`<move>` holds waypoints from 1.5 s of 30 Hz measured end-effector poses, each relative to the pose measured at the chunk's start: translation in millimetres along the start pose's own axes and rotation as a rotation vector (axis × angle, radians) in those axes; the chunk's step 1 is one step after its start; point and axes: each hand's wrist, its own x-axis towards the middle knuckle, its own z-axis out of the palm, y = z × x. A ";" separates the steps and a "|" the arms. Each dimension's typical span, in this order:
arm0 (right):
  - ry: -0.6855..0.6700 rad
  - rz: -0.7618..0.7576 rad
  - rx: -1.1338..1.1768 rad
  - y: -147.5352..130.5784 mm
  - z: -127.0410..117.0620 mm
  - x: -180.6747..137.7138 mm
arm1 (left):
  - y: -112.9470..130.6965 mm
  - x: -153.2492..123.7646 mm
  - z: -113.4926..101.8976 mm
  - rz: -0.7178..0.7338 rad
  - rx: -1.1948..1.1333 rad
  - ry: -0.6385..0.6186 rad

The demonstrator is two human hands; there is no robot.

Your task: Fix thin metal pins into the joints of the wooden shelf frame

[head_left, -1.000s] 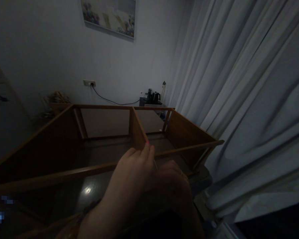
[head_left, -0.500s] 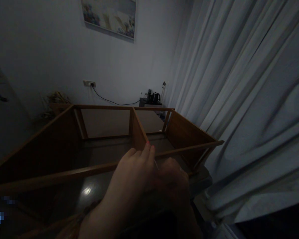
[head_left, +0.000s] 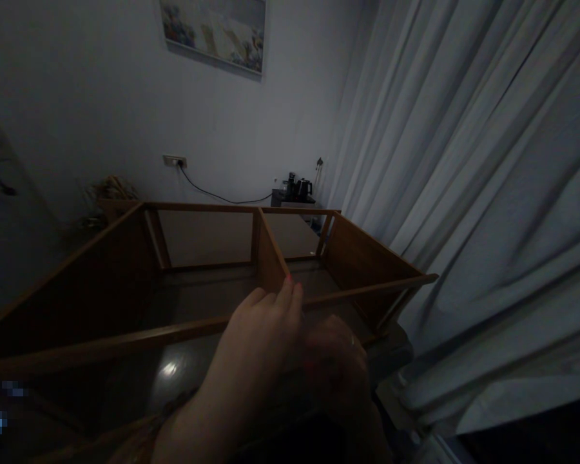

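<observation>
We see left hand (head_left: 265, 325), fingers together, at wooden frame (head_left: 174, 331), probably bracing it; right hand (head_left: 339, 357) blurred below; can't tell either grip.

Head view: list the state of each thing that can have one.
Frame, joined, middle board in place
Left hand, bunched at the board's near end
Right hand, curled, blurred; grip unclear
Plug, in the socket
Cord, slack
Curtain, hanging in folds
Picture, hung
Jug, upright
</observation>
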 end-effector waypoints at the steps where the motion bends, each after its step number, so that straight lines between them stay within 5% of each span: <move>1: 0.007 0.004 -0.009 0.1 -0.3 -0.1 | 0.0 -0.2 0.2 0.000 0.002 -0.001; 13: 0.115 0.027 -0.085 -4.5 3.7 -2.2 | 0.5 -2.1 5.5 -0.014 0.033 0.101; 18: 0.178 0.188 0.017 -2.9 8.6 -9.3 | -0.1 -3.7 8.8 -0.012 0.024 0.179; 35: 0.198 0.042 -0.201 6.5 -15.8 -15.2 | 1.3 -2.1 6.6 -0.016 0.042 0.081; 45: 0.232 -0.001 -0.336 4.0 -8.0 -15.2 | 1.1 -1.5 3.6 -0.030 0.017 0.028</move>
